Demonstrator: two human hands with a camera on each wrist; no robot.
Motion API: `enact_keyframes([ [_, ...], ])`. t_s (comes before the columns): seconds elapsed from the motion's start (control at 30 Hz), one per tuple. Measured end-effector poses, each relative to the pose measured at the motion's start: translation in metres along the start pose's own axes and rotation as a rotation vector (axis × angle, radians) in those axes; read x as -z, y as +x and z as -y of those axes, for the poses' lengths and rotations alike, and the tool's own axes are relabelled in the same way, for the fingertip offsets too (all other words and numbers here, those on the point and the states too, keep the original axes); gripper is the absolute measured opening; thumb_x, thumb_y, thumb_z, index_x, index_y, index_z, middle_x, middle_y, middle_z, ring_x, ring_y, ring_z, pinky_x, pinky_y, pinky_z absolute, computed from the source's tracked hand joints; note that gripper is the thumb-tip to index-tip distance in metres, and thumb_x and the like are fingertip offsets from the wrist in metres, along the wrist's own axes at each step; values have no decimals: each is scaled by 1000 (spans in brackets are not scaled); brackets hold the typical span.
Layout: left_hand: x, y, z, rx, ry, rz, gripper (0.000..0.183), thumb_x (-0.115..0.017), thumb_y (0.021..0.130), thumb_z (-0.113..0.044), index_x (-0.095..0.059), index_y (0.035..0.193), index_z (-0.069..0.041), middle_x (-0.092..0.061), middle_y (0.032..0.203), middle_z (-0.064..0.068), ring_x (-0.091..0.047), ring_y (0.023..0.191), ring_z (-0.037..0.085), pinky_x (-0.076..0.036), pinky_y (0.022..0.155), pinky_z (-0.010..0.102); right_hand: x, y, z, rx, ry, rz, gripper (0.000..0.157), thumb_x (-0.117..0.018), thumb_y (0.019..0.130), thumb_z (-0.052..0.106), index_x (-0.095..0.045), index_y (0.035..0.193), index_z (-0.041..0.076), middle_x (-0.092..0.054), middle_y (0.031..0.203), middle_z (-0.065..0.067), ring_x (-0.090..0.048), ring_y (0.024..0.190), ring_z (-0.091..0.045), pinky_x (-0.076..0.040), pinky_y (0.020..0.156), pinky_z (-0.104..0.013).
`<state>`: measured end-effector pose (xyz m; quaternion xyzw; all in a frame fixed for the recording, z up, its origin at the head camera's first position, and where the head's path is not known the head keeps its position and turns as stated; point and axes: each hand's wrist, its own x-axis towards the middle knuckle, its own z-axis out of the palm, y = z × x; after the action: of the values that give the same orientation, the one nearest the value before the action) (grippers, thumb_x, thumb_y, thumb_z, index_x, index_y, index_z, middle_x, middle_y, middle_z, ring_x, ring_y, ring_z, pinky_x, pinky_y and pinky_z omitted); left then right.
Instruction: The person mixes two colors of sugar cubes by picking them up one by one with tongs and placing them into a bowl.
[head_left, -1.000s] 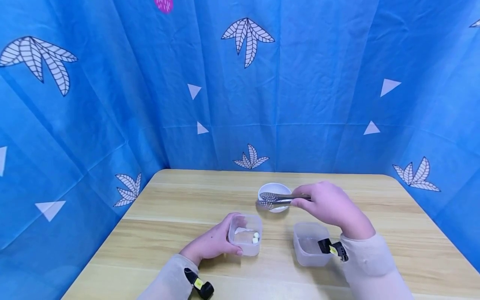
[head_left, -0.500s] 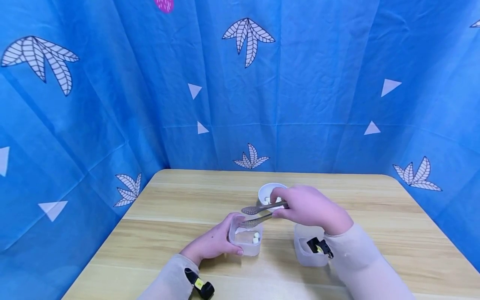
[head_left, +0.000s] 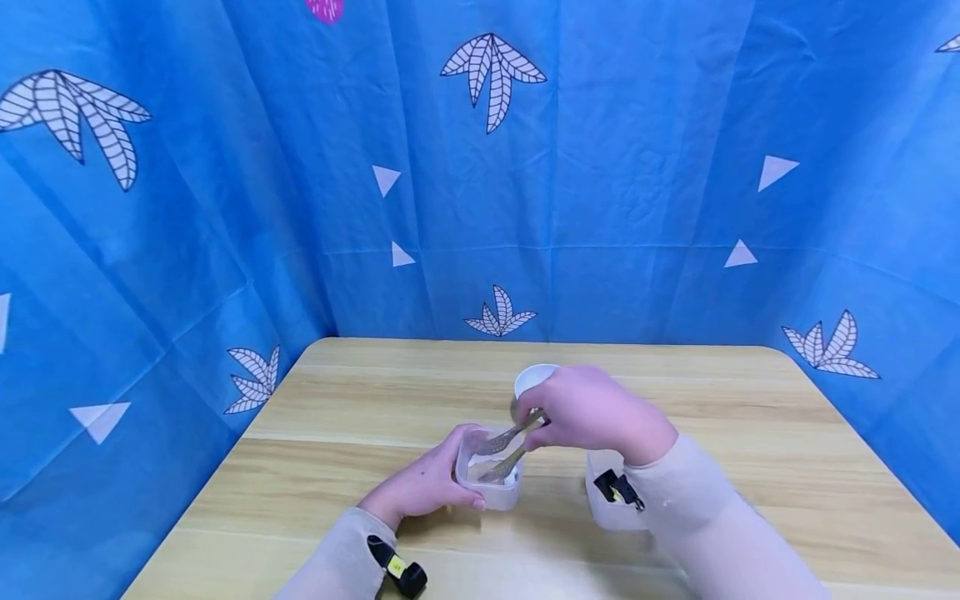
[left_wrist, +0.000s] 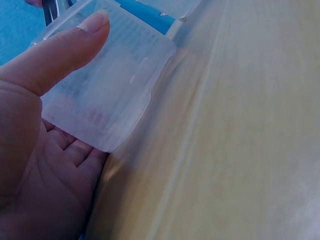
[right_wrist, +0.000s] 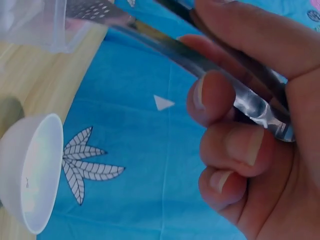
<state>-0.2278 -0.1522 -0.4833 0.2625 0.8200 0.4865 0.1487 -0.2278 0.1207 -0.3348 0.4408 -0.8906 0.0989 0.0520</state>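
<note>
In the head view my left hand (head_left: 431,479) grips a translucent square plastic container (head_left: 491,497) standing on the table. Its thumb and fingers wrap the side, as the left wrist view shows with the thumb across the container wall (left_wrist: 110,85). My right hand (head_left: 596,417) holds metal tongs (head_left: 504,469) with perforated ends, their arms spread apart. The ends reach down into the container, over a white scrap and small white pieces that they partly hide. In the right wrist view, fingers and thumb curl round the tongs' arms (right_wrist: 175,50).
Behind the right hand stands a white bowl (head_left: 531,377), partly covered by that hand; the right wrist view shows its side (right_wrist: 12,165). A second translucent container (head_left: 611,514) stands under the right wrist. A blue patterned curtain (head_left: 637,167) hangs beyond the wooden table (head_left: 375,392).
From above the bowl, the right hand has carried the tongs left and nearer, and their ends are now inside the container. The left hand keeps its grip in place.
</note>
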Motion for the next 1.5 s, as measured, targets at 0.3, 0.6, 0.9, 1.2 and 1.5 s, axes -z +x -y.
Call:
enact_keyframes([
  [0.3,0,-2,-2,34,25,-10,92,-87,78,-36,-31,150,-23,-49,146,-5,-45,133,20,-32,112,52,-5,18,20,-76,-93,161,28,-85,79,32,-62,65,30,-51,59,17,-48,62,-10,-43,58,-28],
  [0.6,1,1,-2,8,25,0,91,-87,78,-32,-32,149,-23,-50,145,-3,-47,132,19,-34,112,49,-6,9,5,25,-5,72,20,-83,83,32,-67,73,29,-53,70,22,-49,67,-6,-45,61,-26],
  [0.9,2,3,1,9,0,2,90,-89,76,-31,-33,146,-34,-50,144,-6,-47,132,19,-31,113,50,8,-13,-19,-87,104,-98,7,-78,90,29,-75,95,27,-60,76,20,-48,60,-3,-44,57,-27],
  [1.2,1,1,2,10,36,-12,92,-89,74,-33,-33,147,-30,-51,146,-6,-46,133,18,-33,113,46,-4,-32,-44,-235,132,-274,12,-77,91,30,-76,100,24,-68,83,16,-55,66,-6,-48,62,-31],
  [1.5,0,2,1,26,10,-14,91,-90,74,-31,-34,147,-29,-50,145,-5,-45,133,18,-32,113,47,-16,-41,-59,-379,97,-298,13,-75,92,31,-75,100,21,-70,82,11,-58,69,-8,-52,68,-38],
])
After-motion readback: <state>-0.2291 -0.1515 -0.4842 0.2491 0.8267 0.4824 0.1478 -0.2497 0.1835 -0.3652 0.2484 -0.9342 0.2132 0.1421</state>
